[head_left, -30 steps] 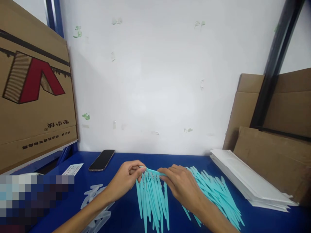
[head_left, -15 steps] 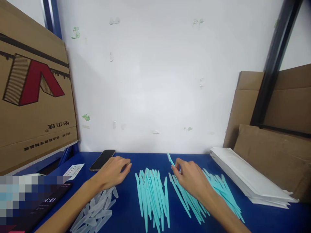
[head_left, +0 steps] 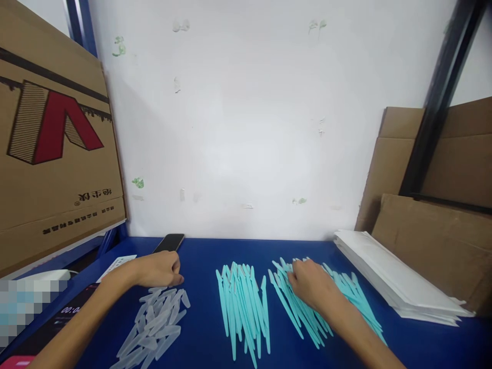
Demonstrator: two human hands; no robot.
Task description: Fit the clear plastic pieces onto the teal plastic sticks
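My left hand (head_left: 159,269) is closed, thumb against curled fingers, at the far edge of a pile of translucent plastic caps (head_left: 157,323); anything in its fingers is hidden. My right hand (head_left: 313,282) is curled down over the middle pile of teal eyebrow razors (head_left: 294,302). Its fingertips are out of sight among the razors, so what they grip does not show. Another bundle of teal razors (head_left: 244,307) lies between the two hands, blades pointing away from me. A third group of razors (head_left: 359,297) is partly covered by my right forearm.
On the blue table (head_left: 207,297), a phone (head_left: 169,242) and printed card (head_left: 119,262) lie beyond my left arm, and a second phone (head_left: 49,318) lies beneath it. White flat packets (head_left: 400,277) are stacked right. Cardboard boxes (head_left: 57,128) and a white wall (head_left: 246,128) bound the space.
My right hand, which held up one teal razor, has lowered onto the middle pile, and that razor no longer stands out. My left hand has drawn left and its fingers have curled in.
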